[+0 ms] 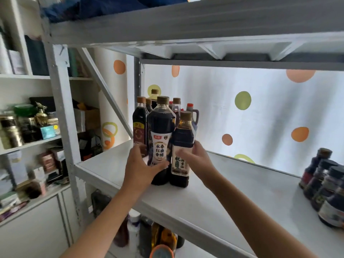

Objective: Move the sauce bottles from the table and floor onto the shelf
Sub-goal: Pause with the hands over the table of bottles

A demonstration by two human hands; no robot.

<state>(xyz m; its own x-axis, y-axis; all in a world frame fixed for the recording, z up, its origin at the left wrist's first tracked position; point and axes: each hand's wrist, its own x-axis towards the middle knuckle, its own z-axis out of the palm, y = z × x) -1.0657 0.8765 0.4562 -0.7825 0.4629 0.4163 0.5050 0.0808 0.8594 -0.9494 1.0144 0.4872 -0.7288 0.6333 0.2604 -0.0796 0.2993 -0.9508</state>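
Observation:
On the white metal shelf (214,198) a tall dark vinegar bottle (161,131) with a white label stands near the front edge. My left hand (138,164) wraps around its lower half. Right beside it stands a shorter dark sauce bottle (183,144) with a tan cap, and my right hand (195,159) grips it from the right side. Both bottles rest upright on the shelf board. Behind them several more dark bottles (140,120) are clustered at the back left, among them a jug with a red cap (191,110).
Several dark jars (323,187) stand on the shelf's right end. The upper shelf board (186,25) hangs close overhead. More bottles (149,233) sit on the lower level. A cluttered white cabinet (28,131) stands to the left. A dotted curtain (260,112) backs the shelf.

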